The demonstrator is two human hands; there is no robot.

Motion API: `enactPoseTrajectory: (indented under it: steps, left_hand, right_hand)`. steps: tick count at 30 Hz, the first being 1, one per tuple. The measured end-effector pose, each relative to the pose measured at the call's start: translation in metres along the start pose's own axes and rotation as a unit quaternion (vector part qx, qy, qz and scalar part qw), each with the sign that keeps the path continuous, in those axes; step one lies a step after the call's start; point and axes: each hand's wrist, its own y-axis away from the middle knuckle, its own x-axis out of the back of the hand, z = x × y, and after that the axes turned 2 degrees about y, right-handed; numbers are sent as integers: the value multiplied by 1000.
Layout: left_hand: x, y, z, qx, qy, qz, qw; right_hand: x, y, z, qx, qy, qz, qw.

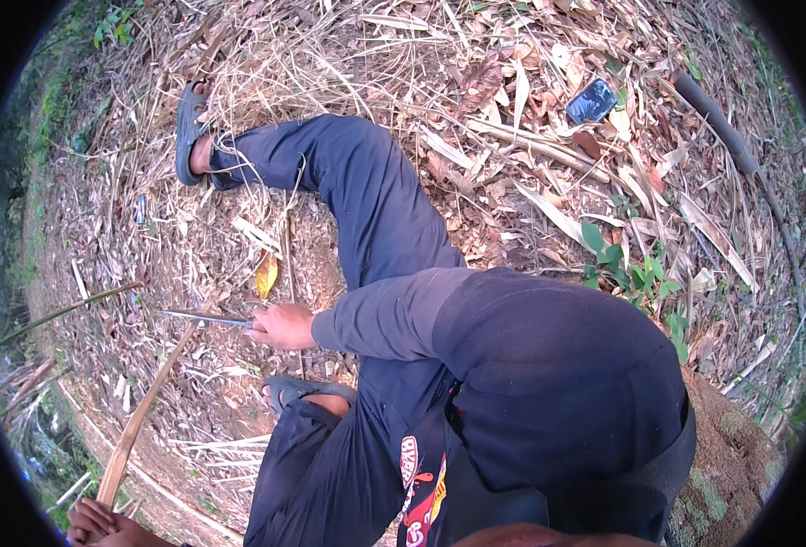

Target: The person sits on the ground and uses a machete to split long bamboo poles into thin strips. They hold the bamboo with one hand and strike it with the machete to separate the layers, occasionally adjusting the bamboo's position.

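Observation:
My right hand [282, 326] is closed round the handle of a knife [210, 317], its long blade pointing left. At the lower left edge, my left hand [102, 526] grips the near end of a long, tan bamboo strip [138, 421]. The strip slants up and away to the right, and its far end lies at the knife's blade. Whether blade and strip touch, I cannot tell. Both hands are out over the littered ground, left of my dark-trousered legs.
Dry leaves and pale shavings cover the ground. A yellow leaf [266, 275] lies beyond the knife. A dark phone [592, 100] rests on the litter at far right, near a grey pole [717, 121]. A green plant [635, 269] grows at right; a green stem [61, 316] juts in from the left.

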Motion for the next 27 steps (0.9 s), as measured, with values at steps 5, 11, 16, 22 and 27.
enactPoseTrajectory:
  steps: [5,11,16,22,27]
  left_hand:
    - [-14,10,21,14,-14,-43,999]
    - [-59,8,-6,-38,-45,-61,996]
    - [-49,20,14,-47,-86,-46,994]
    - [-54,16,3,-42,-51,-41,997]
    - [-48,24,13,-43,-46,-17,998]
  right_hand:
    - [-20,-12,0,90,35,-36,995]
    - [-21,-38,63,-89,112,-43,989]
    - [-16,-20,2,3,83,2,997]
    - [-25,-41,28,-40,126,-51,990]
    - [-32,-55,71,-85,99,-63,989]
